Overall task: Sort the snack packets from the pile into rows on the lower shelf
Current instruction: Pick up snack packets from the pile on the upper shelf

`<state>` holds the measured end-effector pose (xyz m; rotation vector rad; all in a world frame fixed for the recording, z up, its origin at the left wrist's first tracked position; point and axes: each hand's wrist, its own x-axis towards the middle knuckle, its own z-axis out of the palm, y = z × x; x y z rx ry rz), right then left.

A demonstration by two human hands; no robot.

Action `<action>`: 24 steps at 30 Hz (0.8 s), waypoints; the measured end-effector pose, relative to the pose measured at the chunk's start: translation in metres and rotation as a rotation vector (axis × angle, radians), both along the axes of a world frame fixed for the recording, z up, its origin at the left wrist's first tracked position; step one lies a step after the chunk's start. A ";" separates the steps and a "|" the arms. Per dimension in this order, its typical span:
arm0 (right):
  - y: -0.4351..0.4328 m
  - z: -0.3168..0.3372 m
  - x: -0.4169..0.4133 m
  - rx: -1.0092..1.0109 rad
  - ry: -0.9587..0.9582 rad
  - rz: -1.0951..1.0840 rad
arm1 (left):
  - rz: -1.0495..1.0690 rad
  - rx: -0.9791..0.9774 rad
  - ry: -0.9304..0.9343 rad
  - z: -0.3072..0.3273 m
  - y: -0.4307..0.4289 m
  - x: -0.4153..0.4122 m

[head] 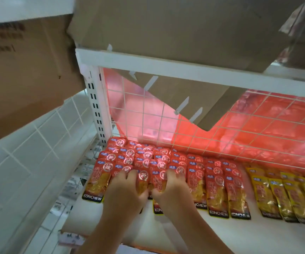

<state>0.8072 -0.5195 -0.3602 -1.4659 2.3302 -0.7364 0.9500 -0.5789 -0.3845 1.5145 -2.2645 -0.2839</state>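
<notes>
Head view: two hands; left hand (124,196) and right hand (173,192) each curl fingers round red snack packets (143,181) at six o'clock on the lower shelf (184,232). Yellow packets (283,195) lie at three o'clock. Overlapped rows resist counting. Two cardboard boxes (175,28) sit at twelve.

Left hand (128,191), right hand (172,189) on red packets (215,180), lower shelf (239,235)

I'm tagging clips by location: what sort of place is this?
Most likely a shop, or its stockroom: a white slotted shelf upright with a wire-grid back, identical red snack packets laid in rows beside yellow packets, and cardboard cartons on the shelf above.
</notes>
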 end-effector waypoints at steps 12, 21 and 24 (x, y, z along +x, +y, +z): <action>-0.009 -0.007 0.020 -0.030 0.251 0.048 | -0.083 -0.084 0.004 -0.010 -0.011 0.008; -0.008 -0.010 0.013 0.029 0.199 0.092 | -0.082 -0.070 0.009 -0.009 -0.016 0.008; -0.006 -0.007 0.005 0.026 0.171 0.086 | -0.071 -0.099 0.036 -0.004 -0.016 0.008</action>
